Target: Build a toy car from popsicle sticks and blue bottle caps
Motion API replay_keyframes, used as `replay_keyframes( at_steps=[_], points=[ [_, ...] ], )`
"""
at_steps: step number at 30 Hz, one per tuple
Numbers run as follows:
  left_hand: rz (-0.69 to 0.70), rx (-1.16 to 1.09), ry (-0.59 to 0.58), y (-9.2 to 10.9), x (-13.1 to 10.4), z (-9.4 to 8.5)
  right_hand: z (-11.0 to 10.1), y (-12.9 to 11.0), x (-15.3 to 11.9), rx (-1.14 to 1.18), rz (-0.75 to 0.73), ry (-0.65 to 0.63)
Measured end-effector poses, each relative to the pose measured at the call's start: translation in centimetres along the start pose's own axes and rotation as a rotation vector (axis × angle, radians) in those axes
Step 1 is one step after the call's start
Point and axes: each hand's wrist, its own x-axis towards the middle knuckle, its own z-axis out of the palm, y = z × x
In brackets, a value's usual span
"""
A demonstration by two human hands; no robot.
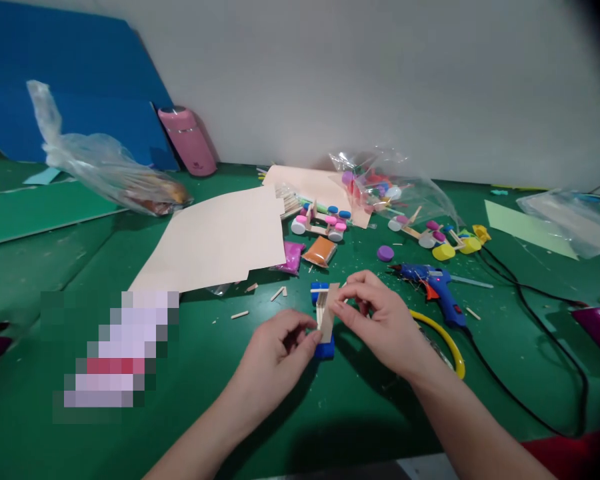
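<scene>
A small toy car of wooden sticks with blue bottle caps is between my hands, low over the green table. On top of it lies a tan cardboard strip. Thumb and forefinger of my left hand are pinched at the strip's lower left edge. From the other side, my right hand pinches the strip near its upper right edge; its remaining fingers are curled. A blue glue gun lies to the right of my right hand.
Beyond my hands stand stick-and-cap toy cars. Near them are an orange packet, a purple packet and a cardboard sheet. A black cord loops at right, past a yellow ring. A pink bottle leans behind.
</scene>
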Motion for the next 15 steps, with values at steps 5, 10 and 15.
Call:
replay_keyframes(
  at_steps=[5,10,15],
  points=[
    [0.367,0.204,0.221,-2.4,-0.8,0.3,0.8,1.3,0.9,-0.055,0.024,0.054],
    [0.489,0.382,0.144,-3.4,-1.3,1.0,1.3,1.7,0.7,-0.082,0.018,0.048],
    [0.481,0.418,0.102,-3.4,-1.2,1.4,1.4,1.6,0.7,-0.066,0.022,0.068]
  ],
)
